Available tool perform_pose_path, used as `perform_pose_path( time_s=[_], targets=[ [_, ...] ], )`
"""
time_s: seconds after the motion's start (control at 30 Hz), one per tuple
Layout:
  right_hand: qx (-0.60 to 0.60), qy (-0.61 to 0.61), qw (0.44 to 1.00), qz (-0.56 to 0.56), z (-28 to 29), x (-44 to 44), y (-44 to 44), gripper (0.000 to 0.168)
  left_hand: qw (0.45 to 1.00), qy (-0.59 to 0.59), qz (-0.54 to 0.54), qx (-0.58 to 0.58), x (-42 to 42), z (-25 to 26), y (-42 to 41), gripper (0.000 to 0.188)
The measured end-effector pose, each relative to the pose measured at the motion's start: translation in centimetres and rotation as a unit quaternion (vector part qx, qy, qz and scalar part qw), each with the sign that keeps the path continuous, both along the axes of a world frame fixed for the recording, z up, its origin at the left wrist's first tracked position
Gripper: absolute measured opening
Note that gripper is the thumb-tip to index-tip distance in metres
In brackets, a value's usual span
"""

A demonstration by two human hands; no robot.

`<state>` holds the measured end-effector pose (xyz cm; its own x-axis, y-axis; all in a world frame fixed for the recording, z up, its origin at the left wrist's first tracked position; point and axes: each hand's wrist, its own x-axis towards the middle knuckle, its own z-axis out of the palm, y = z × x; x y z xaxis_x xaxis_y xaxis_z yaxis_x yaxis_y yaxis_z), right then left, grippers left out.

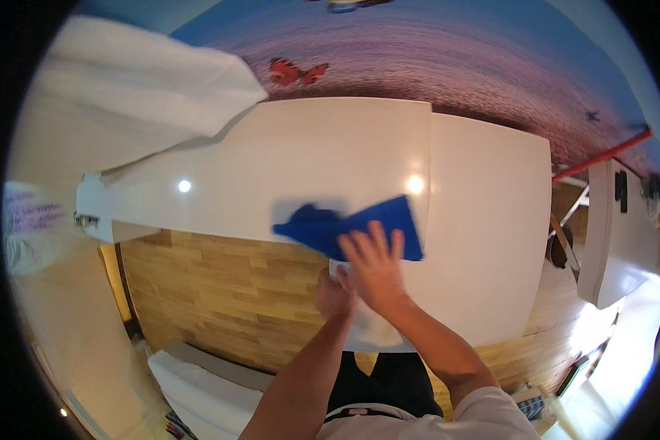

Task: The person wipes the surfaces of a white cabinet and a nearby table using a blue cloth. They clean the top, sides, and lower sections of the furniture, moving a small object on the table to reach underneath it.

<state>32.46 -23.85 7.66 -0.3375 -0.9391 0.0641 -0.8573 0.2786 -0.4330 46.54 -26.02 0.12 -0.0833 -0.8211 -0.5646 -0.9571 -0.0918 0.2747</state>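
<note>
A blue cloth (385,220) lies partly bunched on a long white surface (489,220). My right hand (377,269) rests on the cloth's near part with its fingers spread and palm down. Just left of it, my left hand (336,294) is at the surface's inner corner, with its fingers curled near the edge; whether it grips that edge is hard to see. The cloth's left end points out to the left, along the front edge of the surface, and a dark fold rises there.
White fabric (159,82) hangs at the upper left. Behind the white surface stands a wall with a butterfly picture (297,71). Wooden flooring (214,286) shows at the left, with a white cushioned item (209,385) below. A red bar (602,155) and white furniture (610,231) are at the right.
</note>
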Motion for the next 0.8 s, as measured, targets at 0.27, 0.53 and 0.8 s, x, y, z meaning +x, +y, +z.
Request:
perform_pose_path(
  time_s=[0.27,0.53,0.8],
  targets=[
    [0.033,0.057,0.989,-0.131,0.5,-2.2,4.1,0.055,0.995,0.028,0.053,-0.078,-0.7,1.6,-0.2,0.051],
    [0.034,0.104,0.988,0.109,1.2,-2.8,-2.2,0.072,0.984,0.069,0.052,-0.155,-0.4,0.7,0.1,0.044],
    [-0.006,0.147,0.950,0.275,-0.3,8.9,-19.1,0.078,0.978,0.206,0.006,-0.008,0.9,1.7,-1.3,0.039]
  ],
)
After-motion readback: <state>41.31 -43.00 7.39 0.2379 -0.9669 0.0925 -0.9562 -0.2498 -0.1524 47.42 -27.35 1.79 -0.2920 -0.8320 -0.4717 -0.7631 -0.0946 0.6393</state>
